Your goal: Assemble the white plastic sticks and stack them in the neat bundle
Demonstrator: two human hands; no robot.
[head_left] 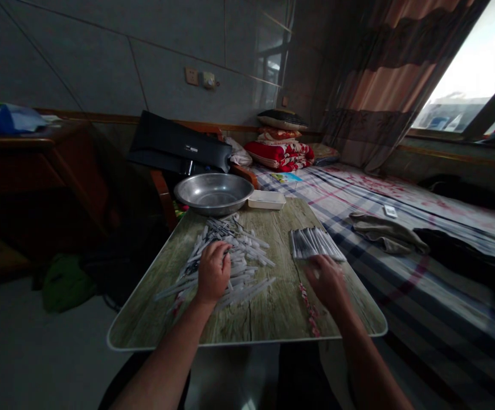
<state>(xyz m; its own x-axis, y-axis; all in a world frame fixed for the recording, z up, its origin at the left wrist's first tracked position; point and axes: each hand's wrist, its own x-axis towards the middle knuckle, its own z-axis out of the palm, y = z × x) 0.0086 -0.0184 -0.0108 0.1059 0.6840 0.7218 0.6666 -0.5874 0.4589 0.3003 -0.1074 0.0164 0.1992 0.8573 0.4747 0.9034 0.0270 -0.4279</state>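
A loose heap of slender whitish, translucent tubes (247, 250), some with dark parts, lies across the middle of the small table; they look like pen barrels. My left hand (213, 273) is over the heap's near left side, its fingers curled and pressed together; what they hold, if anything, is hidden. To the right, similar tubes lie side by side in a neat row (315, 244). My right hand (327, 280) is at the near ends of that row, slightly smeared by motion, and its fingertips cannot be made out clearly.
A wide metal basin (214, 193) and a shallow white tray (266, 199) stand at the table's (268, 324) far end. Behind them a black monitor-like panel (183, 142) leans on a wooden chair. A bed (336, 193) with checked sheets adjoins on the right.
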